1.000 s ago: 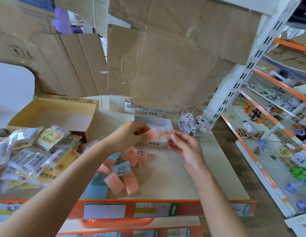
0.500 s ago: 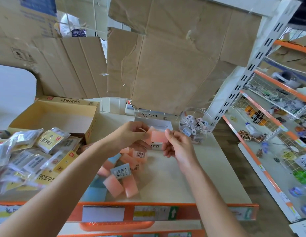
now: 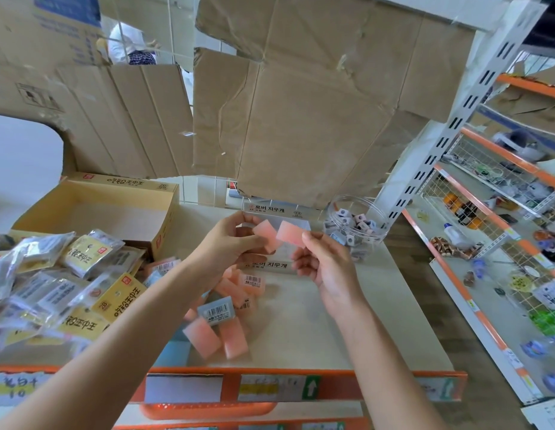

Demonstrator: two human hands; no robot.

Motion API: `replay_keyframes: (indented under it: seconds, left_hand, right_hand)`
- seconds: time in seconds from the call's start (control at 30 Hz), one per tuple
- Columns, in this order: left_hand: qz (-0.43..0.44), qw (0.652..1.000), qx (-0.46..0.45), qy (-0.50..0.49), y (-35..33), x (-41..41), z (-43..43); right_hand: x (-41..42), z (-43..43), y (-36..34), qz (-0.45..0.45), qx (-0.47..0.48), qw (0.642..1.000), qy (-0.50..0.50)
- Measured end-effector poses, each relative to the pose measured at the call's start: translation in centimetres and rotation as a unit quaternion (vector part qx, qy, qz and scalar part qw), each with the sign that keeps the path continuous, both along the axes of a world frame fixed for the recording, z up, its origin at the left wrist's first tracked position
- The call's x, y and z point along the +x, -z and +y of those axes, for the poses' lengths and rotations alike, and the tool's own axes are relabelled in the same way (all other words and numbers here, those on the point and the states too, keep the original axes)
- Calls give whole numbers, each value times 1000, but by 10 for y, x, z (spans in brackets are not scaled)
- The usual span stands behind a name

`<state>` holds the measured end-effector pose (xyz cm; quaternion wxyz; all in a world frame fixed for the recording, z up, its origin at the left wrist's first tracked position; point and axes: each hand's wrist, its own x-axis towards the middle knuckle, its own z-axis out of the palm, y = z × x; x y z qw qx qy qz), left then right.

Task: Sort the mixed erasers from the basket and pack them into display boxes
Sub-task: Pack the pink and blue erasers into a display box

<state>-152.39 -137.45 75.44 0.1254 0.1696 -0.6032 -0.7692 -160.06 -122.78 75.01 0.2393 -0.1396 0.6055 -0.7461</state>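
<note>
Pinching pink eraser (image 3: 291, 233), right hand (image 3: 327, 268); left hand (image 3: 229, 243) fingers closed around second pink eraser (image 3: 266, 231), above white display box (image 3: 271, 265).

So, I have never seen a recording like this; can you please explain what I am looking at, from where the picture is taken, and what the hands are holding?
There is no machine here. A person wears a wide-angle camera on the head, which looks forward and down, so you see their own two bare arms reaching over a pale shelf top. The left hand pinches a pink rectangular eraser, and the right hand pinches a second pink rectangular eraser. Both are held above a small white display box with Korean print. Below the hands lies a loose pile of pink erasers with one grey barcoded eraser. On the left are clear-wrapped yellow packets and an open yellow cardboard box. On the right stands a clear plastic jar of small cube erasers.
</note>
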Motion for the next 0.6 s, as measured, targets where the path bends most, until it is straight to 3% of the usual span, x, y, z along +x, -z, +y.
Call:
replay_keyframes:
  seconds: [0.27,0.47,0.6]
  left_hand:
    - [6,1000,1,8,1,4,3]
    - [5,1000,11,13,-3,3,10]
    - [12,999,42,24,-4,4,11]
  right_hand:
    - [-13,5,-8,96,34,993,-54]
    - [-16,-3,-11,209,94,969,-95]
    - [-19,-11,-11,225,99,967,-66]
